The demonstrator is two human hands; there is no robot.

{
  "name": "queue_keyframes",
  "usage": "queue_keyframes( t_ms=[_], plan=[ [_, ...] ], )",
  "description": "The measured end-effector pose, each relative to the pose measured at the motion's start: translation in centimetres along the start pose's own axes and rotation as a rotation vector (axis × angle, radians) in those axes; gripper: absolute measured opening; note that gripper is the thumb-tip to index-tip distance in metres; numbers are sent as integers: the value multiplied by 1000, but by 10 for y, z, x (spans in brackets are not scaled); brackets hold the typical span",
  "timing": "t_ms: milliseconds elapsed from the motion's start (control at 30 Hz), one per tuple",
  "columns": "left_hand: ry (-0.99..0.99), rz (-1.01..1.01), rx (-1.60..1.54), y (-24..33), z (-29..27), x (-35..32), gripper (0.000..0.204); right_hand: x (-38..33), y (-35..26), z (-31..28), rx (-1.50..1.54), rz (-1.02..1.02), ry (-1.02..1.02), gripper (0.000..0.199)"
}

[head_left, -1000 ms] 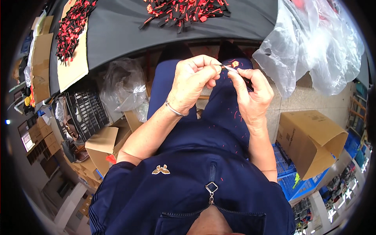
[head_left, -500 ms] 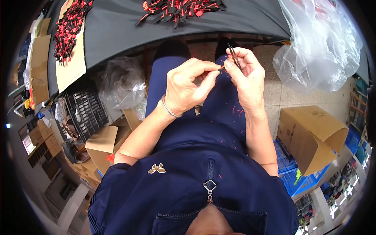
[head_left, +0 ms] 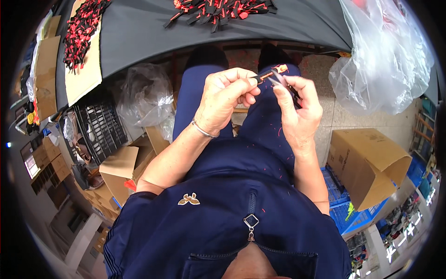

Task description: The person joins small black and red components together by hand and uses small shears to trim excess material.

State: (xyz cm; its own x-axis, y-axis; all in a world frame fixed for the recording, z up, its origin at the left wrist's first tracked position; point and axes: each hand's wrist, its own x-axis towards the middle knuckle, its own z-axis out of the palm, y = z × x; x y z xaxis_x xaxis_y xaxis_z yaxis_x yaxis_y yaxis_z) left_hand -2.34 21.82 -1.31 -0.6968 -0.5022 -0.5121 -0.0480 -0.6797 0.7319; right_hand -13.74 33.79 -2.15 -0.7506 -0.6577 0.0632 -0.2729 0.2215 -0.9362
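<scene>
Between the thumb and fingers of my left hand (head_left: 218, 97) is a small black fabric strip (head_left: 264, 76) with an orange-red end. My right hand (head_left: 301, 109) is closed around a pair of small thread snips (head_left: 276, 80). Their pale blades, slightly blurred, lie across the strip near its orange-red end; whether they touch it I cannot tell. Both hands are above my lap. Short red thread scraps (head_left: 279, 132) cling to my dark blue trousers and top.
A black-covered table (head_left: 139, 35) spans the far side, bearing a heap of black-and-red strips (head_left: 218, 11). More strips (head_left: 83, 35) lie on cardboard (head_left: 86, 88) at left. Clear plastic bags (head_left: 381, 69) hang at right. Boxes (head_left: 362, 162) and a black crate (head_left: 100, 132) flank me.
The strip now shows from my left fingertips with its orange-red end pointing away. The snips have turned, their blades now across it. My right hand has shifted slightly right and nearer.
</scene>
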Motion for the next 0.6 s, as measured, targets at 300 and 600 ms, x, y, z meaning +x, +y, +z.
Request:
queue_keyframes(
  t_ms=[300,600],
  plan=[
    [22,40,72,-1,0,2,14,4,10,4,-88,-179,64,19],
    [29,52,46,2,-8,3,14,11,5,7,-141,-179,-20,21]
  ],
)
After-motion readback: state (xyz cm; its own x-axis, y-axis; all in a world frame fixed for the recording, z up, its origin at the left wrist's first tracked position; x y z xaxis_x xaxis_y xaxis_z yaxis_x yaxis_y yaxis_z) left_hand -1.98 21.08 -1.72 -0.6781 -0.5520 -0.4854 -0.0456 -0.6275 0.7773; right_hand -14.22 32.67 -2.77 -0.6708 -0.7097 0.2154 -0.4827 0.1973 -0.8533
